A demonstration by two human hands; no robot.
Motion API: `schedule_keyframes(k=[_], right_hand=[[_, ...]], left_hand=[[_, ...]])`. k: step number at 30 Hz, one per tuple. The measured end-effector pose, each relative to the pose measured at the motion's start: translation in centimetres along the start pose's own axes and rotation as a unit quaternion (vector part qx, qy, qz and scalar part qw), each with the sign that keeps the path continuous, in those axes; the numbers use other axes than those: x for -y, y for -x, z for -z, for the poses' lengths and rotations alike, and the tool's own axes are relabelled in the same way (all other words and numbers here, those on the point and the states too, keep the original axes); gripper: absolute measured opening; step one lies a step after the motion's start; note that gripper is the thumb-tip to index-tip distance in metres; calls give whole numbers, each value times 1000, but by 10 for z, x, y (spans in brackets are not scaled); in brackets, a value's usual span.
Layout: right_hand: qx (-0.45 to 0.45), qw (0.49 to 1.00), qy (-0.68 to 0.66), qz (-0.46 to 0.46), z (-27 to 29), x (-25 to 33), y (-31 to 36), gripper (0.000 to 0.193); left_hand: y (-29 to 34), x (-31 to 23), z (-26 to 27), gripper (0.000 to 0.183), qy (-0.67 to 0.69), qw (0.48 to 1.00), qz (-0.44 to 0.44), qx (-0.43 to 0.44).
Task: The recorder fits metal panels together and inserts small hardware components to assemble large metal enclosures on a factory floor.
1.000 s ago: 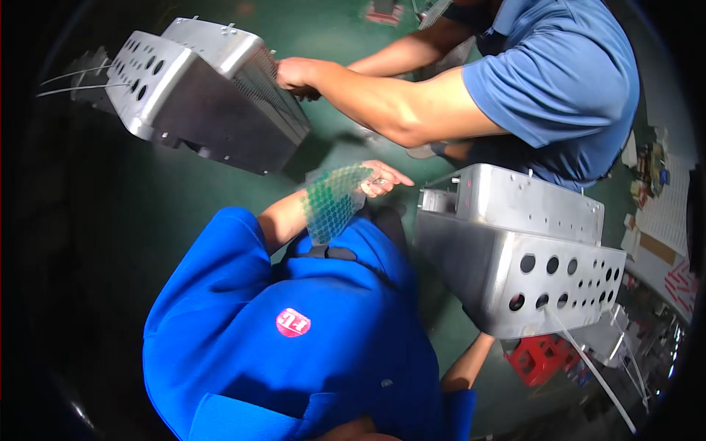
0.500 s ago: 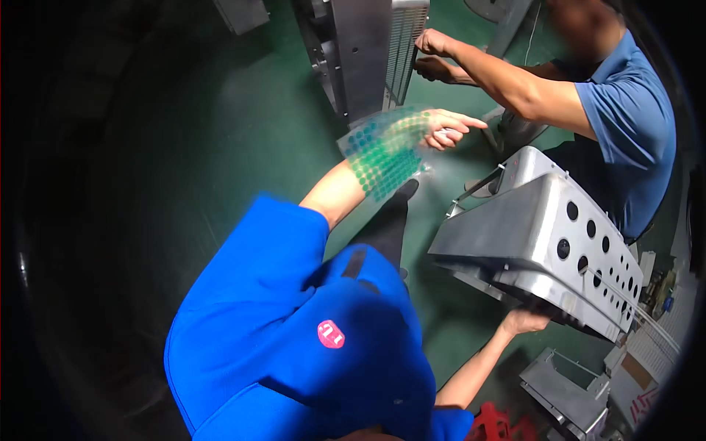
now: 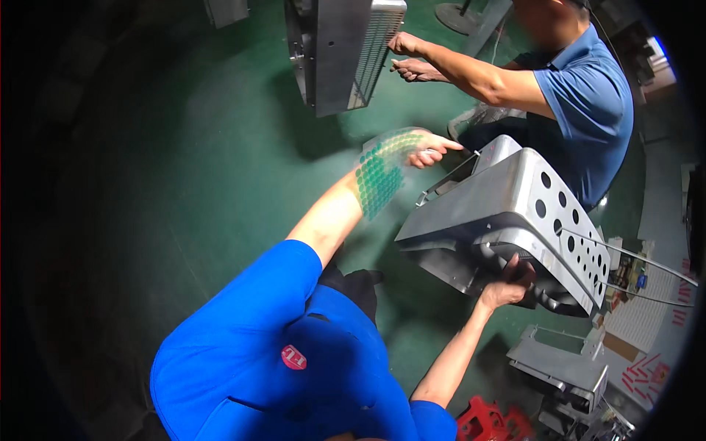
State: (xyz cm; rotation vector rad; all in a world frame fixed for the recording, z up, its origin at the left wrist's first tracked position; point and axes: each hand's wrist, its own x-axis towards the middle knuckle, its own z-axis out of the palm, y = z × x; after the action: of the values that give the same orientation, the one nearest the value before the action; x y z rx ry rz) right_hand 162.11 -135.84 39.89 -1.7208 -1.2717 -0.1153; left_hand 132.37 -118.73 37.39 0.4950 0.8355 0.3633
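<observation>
My left hand point(image 3: 430, 151) is stretched forward, index finger pointing toward the near edge of a metal housing, the other fingers curled. It grips a clear sheet with rows of green round dots point(image 3: 380, 180), which lies back over my wrist and forearm; something small and white shows between the curled fingers. The silver metal housing point(image 3: 478, 187) is tilted, with round black holes of several sizes along its right face. Under its lower edge, my right hand point(image 3: 507, 287) holds it from below, fingers curved up against the dark open underside.
A co-worker in a blue shirt point(image 3: 588, 103) works with both hands at a tall grey metal unit point(image 3: 342, 59) with a grille. Metal rods point(image 3: 632, 256) run beside the housing. Another metal frame point(image 3: 559, 360) and a red plastic stool point(image 3: 482, 420) are at lower right.
The housing appears further left and higher in view, and so do the co-worker and tall unit. More fingers of my right hand show under the housing. The dotted sheet has less blur.
</observation>
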Motion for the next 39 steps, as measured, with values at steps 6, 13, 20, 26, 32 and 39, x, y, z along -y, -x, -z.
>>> schedule_keyframes(k=[6,13,20,26,32,39], right_hand=[[-55,992,26,-106,12,-17,-18,20],[-97,949,-210,-216,-6,47,37,12],[18,885,-308,-349,-66,58,69,16],[-59,581,-555,-593,-139,46,115,26],[-151,496,-645,-561,-175,33,128,27],[-210,523,-589,-579,-162,47,137,29]], left_hand=[[29,84,63,48,-52,993,101,-22],[-16,76,22,55,74,988,29,135],[-48,55,-8,55,-45,996,4,74],[-49,55,-15,52,-129,987,-80,47],[-76,88,0,45,-139,985,-92,50],[-41,100,-19,48,-198,980,-34,5]])
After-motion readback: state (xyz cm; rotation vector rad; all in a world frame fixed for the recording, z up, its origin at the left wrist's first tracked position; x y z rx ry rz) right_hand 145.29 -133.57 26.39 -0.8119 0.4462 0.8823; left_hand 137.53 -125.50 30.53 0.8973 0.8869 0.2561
